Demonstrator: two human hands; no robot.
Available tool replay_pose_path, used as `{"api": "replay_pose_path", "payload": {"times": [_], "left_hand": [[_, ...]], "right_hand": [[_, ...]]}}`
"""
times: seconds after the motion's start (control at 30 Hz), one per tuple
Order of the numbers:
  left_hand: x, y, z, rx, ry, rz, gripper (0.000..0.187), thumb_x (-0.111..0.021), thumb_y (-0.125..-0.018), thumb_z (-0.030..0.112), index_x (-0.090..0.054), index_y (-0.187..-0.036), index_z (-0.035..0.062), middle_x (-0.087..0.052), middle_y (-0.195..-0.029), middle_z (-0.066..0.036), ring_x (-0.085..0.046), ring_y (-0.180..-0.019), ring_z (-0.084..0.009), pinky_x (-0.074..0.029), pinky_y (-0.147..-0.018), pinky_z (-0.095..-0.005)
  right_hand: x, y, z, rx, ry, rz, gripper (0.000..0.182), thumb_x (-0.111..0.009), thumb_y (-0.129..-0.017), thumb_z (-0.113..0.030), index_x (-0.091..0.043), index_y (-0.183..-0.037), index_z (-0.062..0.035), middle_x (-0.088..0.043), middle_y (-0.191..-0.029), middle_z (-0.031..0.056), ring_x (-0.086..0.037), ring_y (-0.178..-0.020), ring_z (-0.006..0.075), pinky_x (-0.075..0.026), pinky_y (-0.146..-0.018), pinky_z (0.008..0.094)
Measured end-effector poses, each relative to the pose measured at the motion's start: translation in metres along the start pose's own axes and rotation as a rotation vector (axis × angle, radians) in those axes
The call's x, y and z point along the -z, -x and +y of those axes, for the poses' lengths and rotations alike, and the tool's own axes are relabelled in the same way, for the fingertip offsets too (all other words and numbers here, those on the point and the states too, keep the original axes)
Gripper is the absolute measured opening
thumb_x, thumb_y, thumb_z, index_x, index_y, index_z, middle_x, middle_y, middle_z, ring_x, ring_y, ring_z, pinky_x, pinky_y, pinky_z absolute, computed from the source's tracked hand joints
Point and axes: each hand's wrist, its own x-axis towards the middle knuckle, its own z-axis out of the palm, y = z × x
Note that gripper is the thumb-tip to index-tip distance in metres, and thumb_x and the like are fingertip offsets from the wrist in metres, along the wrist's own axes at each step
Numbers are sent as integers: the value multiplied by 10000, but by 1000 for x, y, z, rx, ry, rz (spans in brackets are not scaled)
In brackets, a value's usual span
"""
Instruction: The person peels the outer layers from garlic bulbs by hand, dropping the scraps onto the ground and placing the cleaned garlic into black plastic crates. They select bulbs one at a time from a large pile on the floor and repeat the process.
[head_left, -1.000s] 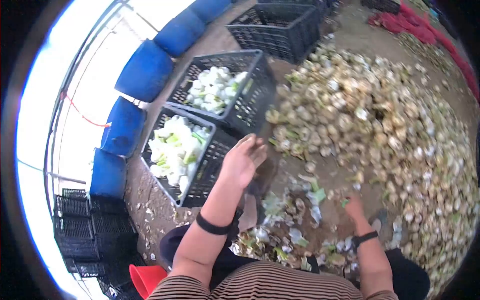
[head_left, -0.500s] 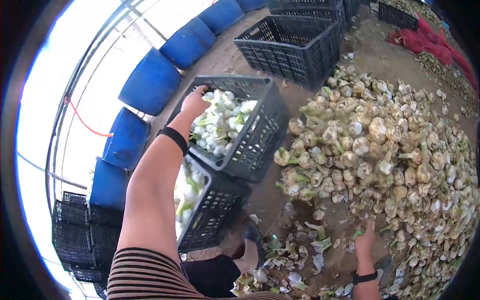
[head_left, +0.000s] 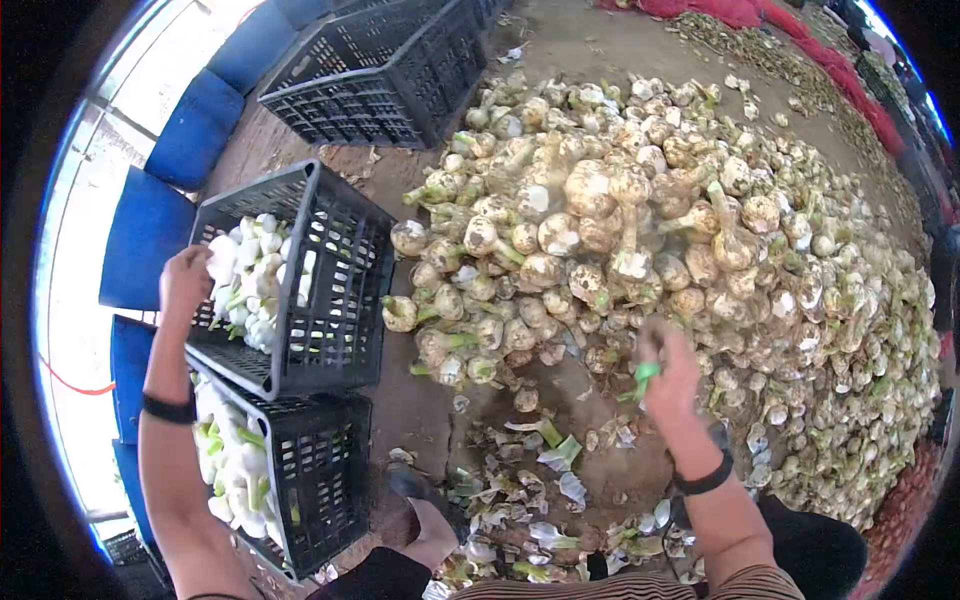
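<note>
At the left rim of the upper black plastic crate (head_left: 335, 290), my left hand (head_left: 186, 284) is open with loosely bent fingers. Its fingertips are right by the peeled white garlic bulbs (head_left: 258, 275) inside. My right hand (head_left: 670, 385), slightly blurred, is closed around a small bright green object (head_left: 645, 374) whose kind I cannot tell. This hand is over the near edge of a big heap of untrimmed garlic (head_left: 600, 230), the bulbs brownish with stem stubs.
A second crate (head_left: 325, 470) of white garlic stands nearer me, against the first. Another black crate (head_left: 350, 100) is farther back, with blue barrels (head_left: 145, 240) along the left. Peelings and stem scraps (head_left: 530, 480) litter the ground by my foot. Red netting (head_left: 840, 70) lies far right.
The view has swung right toward the heap. My left hand has drawn back from above the bulbs to the crate's left rim. My right hand has moved forward to the heap with the green object.
</note>
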Motion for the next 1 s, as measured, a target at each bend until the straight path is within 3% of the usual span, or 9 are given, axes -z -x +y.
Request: {"api": "replay_pose_path", "payload": {"times": [0.1,0.2,0.3,0.47,0.53,0.7,0.8,0.9,1.0], "left_hand": [[84,55,-8,123,12,-116,194,-530,-832,166,-622,-932,28,-457,-496,19,-425,-396,-56,-306,-356,-212],[123,136,26,381,-154,-221,306,-589,-777,134,-579,-1064,26,-531,-608,-43,-506,-494,-94,-408,-439,-236],[139,187,-13,-95,-544,-67,443,-607,-734,93,-528,-1165,28,-595,-871,-101,-578,-760,-145,-476,-661,-275],[126,335,155,146,154,-337,446,-592,-699,-27,-554,-1140,30,-595,-974,-89,-570,-837,-129,-469,-695,-262],[122,385,183,35,233,-498,465,-589,-658,-82,-558,-1111,17,-593,-982,-78,-572,-877,-124,-471,-765,-247],[62,456,193,28,646,-642,388,-612,-758,5,-543,-1139,15,-592,-1013,-60,-555,-907,-113,-456,-774,-242],[15,470,187,90,793,-724,481,-594,-796,63,-449,-1255,55,-588,-1049,-79,-546,-868,-111,-453,-734,-237],[-68,469,164,6,691,-627,611,-603,-798,202,-346,-1327,37,-576,-1057,-102,-540,-811,-117,-454,-653,-258],[-117,470,158,351,977,-699,620,-593,-812,182,-302,-1342,44,-557,-1067,-122,-544,-833,-148,-468,-685,-287]], "right_hand": [[17,-64,-41,168,47,202,429,-599,-833,-253,-491,-1167,-5,-551,-1120,194,-548,-1009,330,-448,-855,411],[-12,-126,-43,12,107,119,657,-659,-785,-297,-345,-1292,-20,-480,-1201,232,-489,-1079,366,-413,-894,458],[-27,-144,-45,-103,146,-21,740,-677,-769,-297,-283,-1349,-64,-484,-1214,239,-499,-1092,368,-412,-922,434],[-5,-105,-41,-119,19,-170,696,-627,-787,-132,-248,-1368,-176,-530,-1137,201,-525,-1025,344,-439,-840,475],[-9,-84,-3,-39,236,-290,622,-549,-794,-54,-284,-1349,-145,-552,-1093,206,-547,-989,341,-454,-803,470],[-2,-17,-13,131,350,-140,464,-474,-781,-7,-419,-1239,-48,-586,-971,225,-562,-815,394,-460,-748,453],[21,23,-57,-21,115,-111,441,-503,-765,-17,-454,-1203,-44,-584,-959,225,-557,-835,396,-456,-756,444],[53,99,-98,126,-151,-283,391,-513,-747,16,-488,-1135,-24,-588,-998,201,-557,-910,397,-450,-767,429],[92,143,-121,57,-381,-311,276,-548,-750,-13,-559,-1026,-12,-606,-949,196,-563,-905,386,-439,-766,428]]}}
